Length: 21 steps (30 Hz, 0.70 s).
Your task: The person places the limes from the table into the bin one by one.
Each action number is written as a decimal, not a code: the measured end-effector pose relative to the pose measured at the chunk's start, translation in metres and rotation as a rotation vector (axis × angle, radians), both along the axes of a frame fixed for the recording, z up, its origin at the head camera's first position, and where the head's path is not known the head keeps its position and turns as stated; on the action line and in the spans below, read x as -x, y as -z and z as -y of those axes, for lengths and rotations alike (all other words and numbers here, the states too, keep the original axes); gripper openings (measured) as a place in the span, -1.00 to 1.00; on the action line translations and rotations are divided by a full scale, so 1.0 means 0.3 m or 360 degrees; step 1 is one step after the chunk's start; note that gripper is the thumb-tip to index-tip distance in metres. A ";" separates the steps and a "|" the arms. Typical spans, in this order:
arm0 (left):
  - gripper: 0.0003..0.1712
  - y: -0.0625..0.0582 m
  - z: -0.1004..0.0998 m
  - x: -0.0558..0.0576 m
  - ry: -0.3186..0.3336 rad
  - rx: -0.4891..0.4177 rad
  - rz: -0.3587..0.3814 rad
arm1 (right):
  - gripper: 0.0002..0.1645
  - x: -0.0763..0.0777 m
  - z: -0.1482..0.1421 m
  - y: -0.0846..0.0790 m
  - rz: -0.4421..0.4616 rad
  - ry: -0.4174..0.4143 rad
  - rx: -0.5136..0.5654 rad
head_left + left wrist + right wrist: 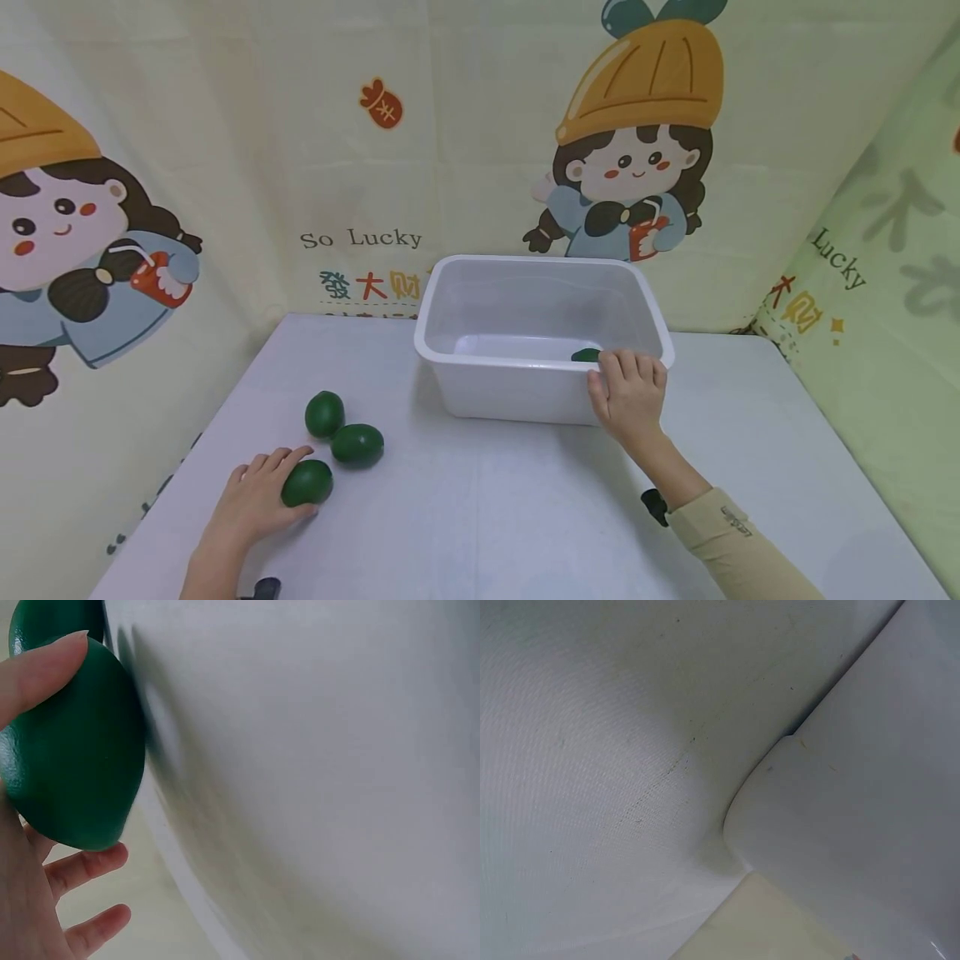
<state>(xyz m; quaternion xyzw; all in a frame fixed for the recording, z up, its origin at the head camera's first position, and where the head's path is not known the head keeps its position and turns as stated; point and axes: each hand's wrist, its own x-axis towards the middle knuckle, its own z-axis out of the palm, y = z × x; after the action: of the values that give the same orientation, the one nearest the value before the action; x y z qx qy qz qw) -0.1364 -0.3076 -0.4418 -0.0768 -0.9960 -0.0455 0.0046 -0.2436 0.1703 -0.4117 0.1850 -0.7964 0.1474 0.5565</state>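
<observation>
Three glossy dark green limes are on the table at the left in the head view. My left hand (258, 500) has its thumb and fingers around the nearest lime (307, 482), which is large in the left wrist view. Just beyond it, an oval lime (357, 445) touches or nearly touches a rounder lime (325, 414). My right hand (632, 398) grips the near right rim of a white plastic bin (517, 392), its fingers over the edge. Inside the bin, part of another green lime (586, 355) shows beside those fingers. The right wrist view shows no hand.
A white cloth covers the table (480, 517). Behind the bin hangs a cream backdrop (480, 167) with cartoon figures, and it continues along both sides. A dark wrist strap (655, 507) is on the right arm.
</observation>
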 end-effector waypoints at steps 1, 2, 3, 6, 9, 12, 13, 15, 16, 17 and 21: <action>-0.06 0.003 0.002 -0.002 -0.0003 -0.0004 -0.0001 | -0.57 0.000 0.000 0.001 -0.0002 0.0002 -0.0002; -0.06 0.006 0.004 -0.004 -0.0006 -0.0011 -0.0002 | -0.57 -0.001 -0.001 0.002 -0.0005 0.0003 -0.0002; -0.06 0.008 0.006 -0.006 -0.0011 -0.0018 -0.0004 | -0.57 -0.001 -0.001 0.002 -0.0009 0.0002 -0.0001; -0.05 0.014 0.011 -0.011 -0.0023 -0.0038 -0.0004 | -0.57 -0.002 -0.001 0.004 -0.0022 -0.0002 0.0002; -0.04 0.019 0.016 -0.017 -0.0044 -0.0049 0.0012 | -0.57 -0.003 -0.001 0.006 -0.0033 -0.0008 0.0006; -0.04 0.022 0.022 -0.024 -0.0066 -0.0055 0.0030 | -0.56 -0.005 -0.002 0.009 -0.0032 -0.0012 0.0006; -0.04 0.023 0.024 -0.026 -0.0073 -0.0057 0.0033 | -0.56 -0.006 -0.003 0.010 -0.0029 -0.0012 0.0005; -0.04 0.024 0.027 -0.030 -0.0079 -0.0057 0.0041 | -0.56 -0.007 -0.004 0.013 -0.0027 -0.0016 0.0005; -0.03 0.026 0.029 -0.032 -0.0085 -0.0052 0.0050 | -0.56 -0.007 -0.005 0.014 -0.0028 -0.0018 0.0005; -0.03 0.027 0.031 -0.033 -0.0087 -0.0047 0.0059 | -0.56 -0.007 -0.005 0.015 -0.0029 -0.0020 0.0007; -0.01 0.035 0.040 -0.039 -0.0101 -0.0032 0.0089 | -0.57 -0.008 -0.005 0.020 -0.0045 -0.0026 0.0013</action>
<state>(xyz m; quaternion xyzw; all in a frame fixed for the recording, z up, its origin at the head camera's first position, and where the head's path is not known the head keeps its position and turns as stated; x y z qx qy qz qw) -0.1247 -0.3196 -0.4525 -0.0437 -0.9972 -0.0576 -0.0209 -0.2411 0.1719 -0.4176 0.1913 -0.7864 0.1527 0.5672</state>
